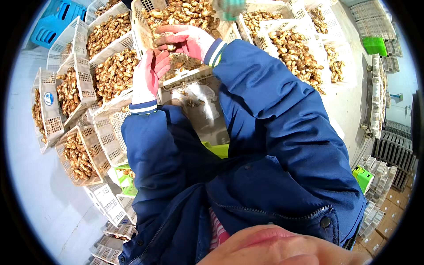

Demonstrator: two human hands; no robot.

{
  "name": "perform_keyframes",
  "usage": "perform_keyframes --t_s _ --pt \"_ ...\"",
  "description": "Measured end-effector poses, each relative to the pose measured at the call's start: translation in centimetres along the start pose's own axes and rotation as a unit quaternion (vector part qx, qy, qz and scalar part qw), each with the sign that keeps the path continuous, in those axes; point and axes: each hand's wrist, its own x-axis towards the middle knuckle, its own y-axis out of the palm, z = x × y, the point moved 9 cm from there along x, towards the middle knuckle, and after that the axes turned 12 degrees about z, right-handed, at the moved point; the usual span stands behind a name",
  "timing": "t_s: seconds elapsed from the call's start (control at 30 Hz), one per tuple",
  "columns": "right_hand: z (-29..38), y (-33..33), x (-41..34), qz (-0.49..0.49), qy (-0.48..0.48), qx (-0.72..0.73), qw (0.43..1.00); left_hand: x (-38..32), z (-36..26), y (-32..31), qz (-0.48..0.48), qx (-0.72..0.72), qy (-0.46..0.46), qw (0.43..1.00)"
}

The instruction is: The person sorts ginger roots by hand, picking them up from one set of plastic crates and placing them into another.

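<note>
Both my hands wear pink-and-white gloves with stained fingertips. Near the front of a large plastic crate [188,77] of brown and cream mushrooms [185,13], my right hand [189,40] has a mushroom [171,47] between its fingers and thumb. To its left, my left hand [150,71] is palm up, fingers apart and nothing visible in it, its fingertips close to the right hand's. The mushrooms are heaped at the crate's far side; small pieces lie in its near part.
Perforated crates of mushrooms stand left [84,79] and right [270,46]. A blurred teal glove of another person [232,8] is over the large crate's far right. Blue stools [54,25] stand at upper left. Scraps and a plastic sheet [207,99] lie on the floor before me.
</note>
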Motion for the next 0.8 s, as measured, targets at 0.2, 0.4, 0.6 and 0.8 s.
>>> perform_keyframes --t_s 0.2,0.4,0.6,0.8 --pt "0.2 -0.7 -0.1 0.004 -0.025 0.018 0.999 0.4 -0.1 -0.8 -0.004 0.010 0.022 1.000" --pt "8.6 -2.9 -4.5 -0.086 -0.146 0.009 0.986 0.3 -1.2 -0.5 -0.011 -0.004 0.060 0.998" --pt "18.0 -1.9 -15.7 -0.425 -0.256 -0.434 0.752 -1.4 -2.2 -0.7 -0.023 0.026 0.074 0.997" --pt "24.7 1.3 -21.7 -0.347 -0.486 -0.450 0.664 -0.4 -2.0 0.2 -0.009 0.015 0.084 0.996"
